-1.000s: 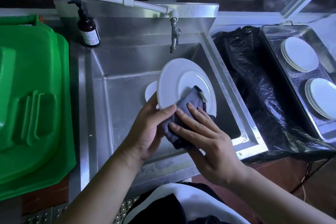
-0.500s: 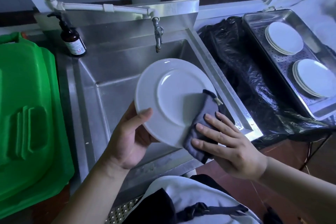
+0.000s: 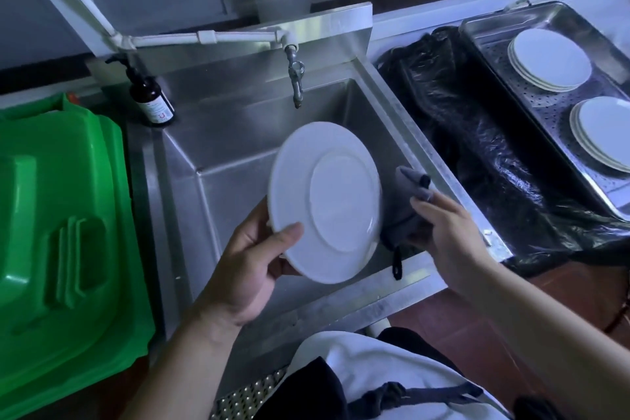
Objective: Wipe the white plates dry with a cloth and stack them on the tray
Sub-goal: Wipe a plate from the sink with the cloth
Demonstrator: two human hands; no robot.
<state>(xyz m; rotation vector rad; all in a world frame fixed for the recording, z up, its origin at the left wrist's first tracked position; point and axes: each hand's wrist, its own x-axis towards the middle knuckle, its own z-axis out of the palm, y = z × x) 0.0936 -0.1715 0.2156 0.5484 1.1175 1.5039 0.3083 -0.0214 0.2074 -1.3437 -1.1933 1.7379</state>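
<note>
The left hand (image 3: 252,269) grips a white plate (image 3: 325,201) by its near-left rim, thumb over the face that is turned up and fingers behind, holding it tilted above the steel sink (image 3: 238,153). That face shows the raised foot ring, so it is the plate's underside. Just right of the plate, the right hand (image 3: 443,232) clutches a grey cloth (image 3: 409,201); the cloth bunches against the plate's right edge and partly goes behind it, and a dark loop hangs from its lower end.

Far right, a perforated metal tray (image 3: 511,54) holds two stacks of white plates, a far stack (image 3: 549,60) and a near stack (image 3: 605,131), lying apart from each other. Between sink and tray lies crumpled black plastic sheeting (image 3: 470,133). A tap (image 3: 296,78) hangs over the far side of the sink, with a brown pump bottle (image 3: 150,95) on the counter at the sink's far-left corner. A green plastic lid (image 3: 58,232) fills the left side.
</note>
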